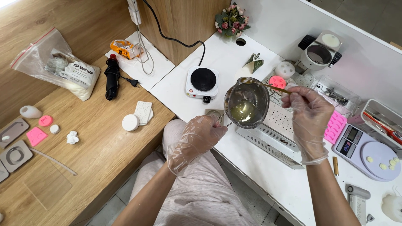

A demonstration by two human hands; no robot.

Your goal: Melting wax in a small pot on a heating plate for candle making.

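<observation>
My left hand, in a clear thin glove, is clenched around the handle of a small metal melting pot and holds it up over the near edge of the white table. The pot is tilted a little toward me, and a pool of pale yellowish melted liquid sits at its bottom. My right hand, gloved the same way, pinches a thin wooden stick whose far end rests on the pot's rim.

Just under the pot lies a white perforated metal tray. Behind the pot stands a small white electric hotplate with a black top, its cord running up the wooden wall. To the right of my right hand lies a pink silicone mould, and beside it a digital scale with a few small pale pieces on its round platform.

On the wooden table to my left lie a black tool with a cord, a clear bag of white flakes, a round white lid and several small pink and white moulds.
</observation>
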